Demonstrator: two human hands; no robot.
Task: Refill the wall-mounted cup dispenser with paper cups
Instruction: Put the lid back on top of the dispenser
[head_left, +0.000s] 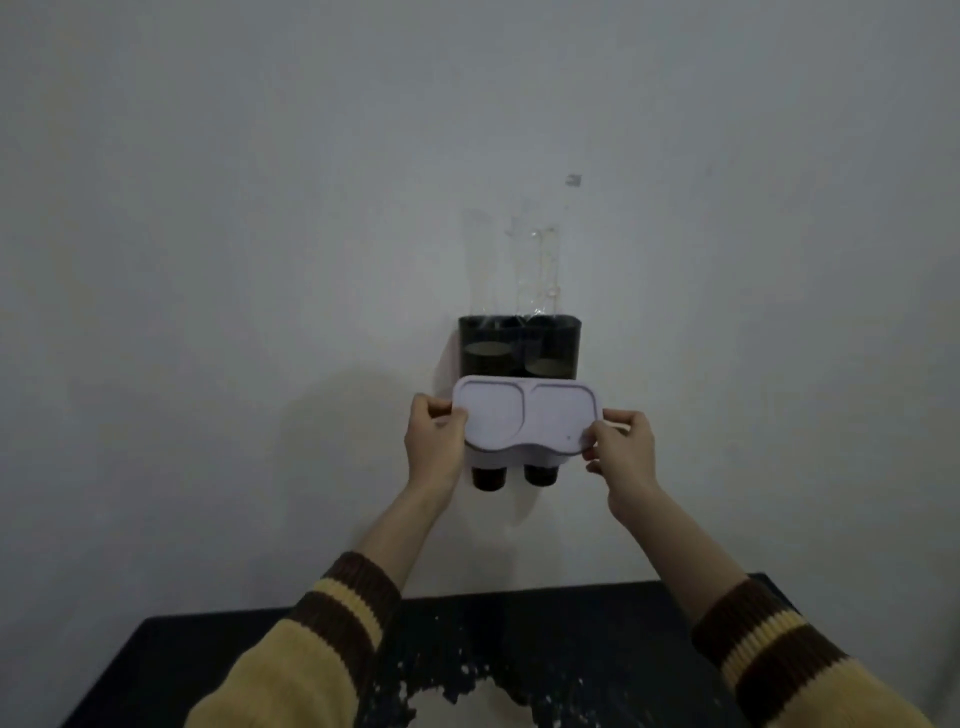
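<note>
Though off dispenser (519, 340) — lid (527, 418) edges in fingers (442, 411)

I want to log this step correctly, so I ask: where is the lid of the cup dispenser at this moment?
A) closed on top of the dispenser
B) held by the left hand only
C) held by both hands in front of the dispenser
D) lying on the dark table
C: the left hand and the right hand each grip one end of the lid, in front of the wall-mounted cup dispenser.

Head-worn wide view, facing wall (218, 218), near dispenser (519, 340)
</note>
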